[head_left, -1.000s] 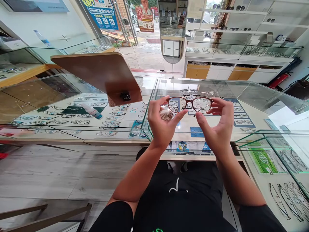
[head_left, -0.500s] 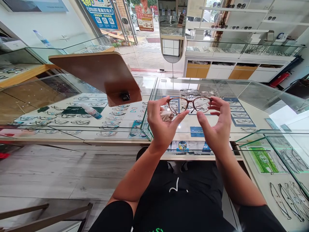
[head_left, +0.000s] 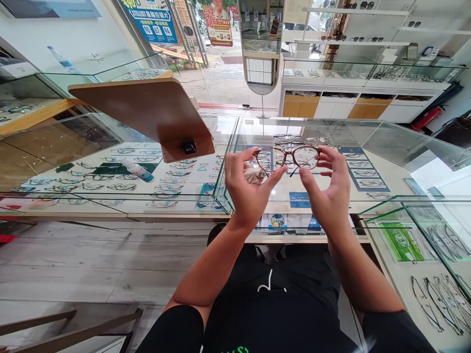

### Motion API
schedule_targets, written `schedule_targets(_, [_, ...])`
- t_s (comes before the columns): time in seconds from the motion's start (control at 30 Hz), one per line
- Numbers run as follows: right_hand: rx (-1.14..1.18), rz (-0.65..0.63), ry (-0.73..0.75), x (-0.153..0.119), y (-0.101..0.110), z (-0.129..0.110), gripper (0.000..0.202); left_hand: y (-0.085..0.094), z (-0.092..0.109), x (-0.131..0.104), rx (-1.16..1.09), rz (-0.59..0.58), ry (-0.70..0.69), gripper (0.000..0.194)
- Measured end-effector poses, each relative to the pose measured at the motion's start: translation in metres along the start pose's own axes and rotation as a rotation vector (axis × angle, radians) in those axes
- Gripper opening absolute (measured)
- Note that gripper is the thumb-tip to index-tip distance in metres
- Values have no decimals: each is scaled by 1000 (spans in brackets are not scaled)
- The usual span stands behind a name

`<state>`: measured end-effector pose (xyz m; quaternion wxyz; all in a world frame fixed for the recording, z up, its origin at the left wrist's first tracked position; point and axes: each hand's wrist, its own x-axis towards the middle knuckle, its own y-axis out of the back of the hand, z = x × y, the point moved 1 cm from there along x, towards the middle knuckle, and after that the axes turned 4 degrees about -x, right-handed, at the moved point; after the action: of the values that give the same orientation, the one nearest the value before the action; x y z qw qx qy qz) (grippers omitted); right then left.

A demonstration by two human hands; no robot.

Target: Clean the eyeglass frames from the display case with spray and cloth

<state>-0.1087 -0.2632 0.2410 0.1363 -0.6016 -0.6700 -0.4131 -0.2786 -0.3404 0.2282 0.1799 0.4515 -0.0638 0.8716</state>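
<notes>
Left hand (head_left: 247, 191) and right hand (head_left: 330, 192) both held brown glasses (head_left: 289, 153) up over glass worktop (head_left: 397, 169), not set down yet

The hands (head_left: 247, 185) hide the outer ends of the red-brown glasses (head_left: 289, 153).

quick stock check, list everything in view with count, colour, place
glasses: 1, reddish-brown, held up centre
unclear item: 1, whitish, below glasses
glass cases: several, clear, across middle
frames: many, mostly dark, inside cases
board: 1, brown, left of centre
bottles: 2, white-blue, left
posters: 2, blue and red, top
mirror: 1, reflective, top centre
sunglasses: several, dark, top right
extinguisher: 1, red, far right
shirt: 1, black, bottom
left hand: 1, bare, on glasses
right hand: 1, bare, on glasses
</notes>
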Motion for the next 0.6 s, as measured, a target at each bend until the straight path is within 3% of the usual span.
schedule_targets(0.3, [-58,112,139,-6,-4,-6,59,-4,-17,-13,-117,-93,130,63])
schedule_targets(0.6, [98,83,71,-20,-10,4,61,1,-27,-24,-59,-66,26,66])
